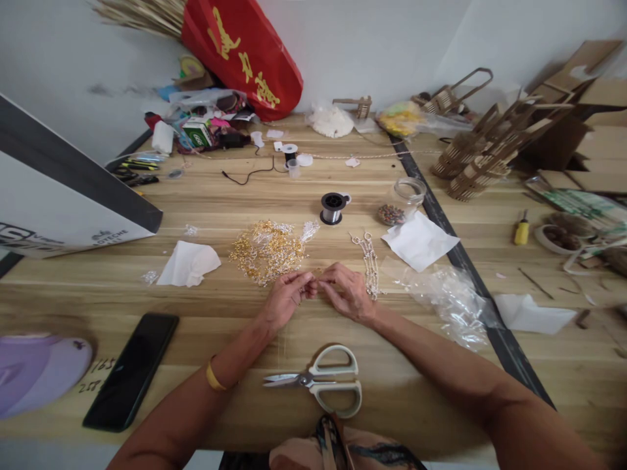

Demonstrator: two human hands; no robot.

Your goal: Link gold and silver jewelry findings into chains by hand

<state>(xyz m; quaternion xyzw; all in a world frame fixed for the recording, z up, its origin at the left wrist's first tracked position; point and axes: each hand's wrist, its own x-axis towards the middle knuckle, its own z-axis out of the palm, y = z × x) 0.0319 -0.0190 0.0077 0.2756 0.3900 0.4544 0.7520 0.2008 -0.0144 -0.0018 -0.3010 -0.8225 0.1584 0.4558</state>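
Observation:
My left hand [287, 300] and my right hand [349, 292] meet over the middle of the wooden table [416, 385], fingertips nearly touching. Both are closed in a pinch; what sits between the fingers is too small to make out. Just beyond the left hand lies a tangled heap of gold and silver chains [264, 253]. Several silver beaded strands [371, 261] lie beside the right hand. A spool of fine silvery wire or thread [333, 212] stands farther back. Nearer my body are scissors with pale handles [334, 385], lying with their blades to the left.
A black phone [131, 372] lies left, with a white paper [189, 263] beyond it. To the right are clear plastic bags [453, 297], another paper [420, 240] and a jar of beads [404, 199]. Woven bamboo holders [477, 170] stand at the back right.

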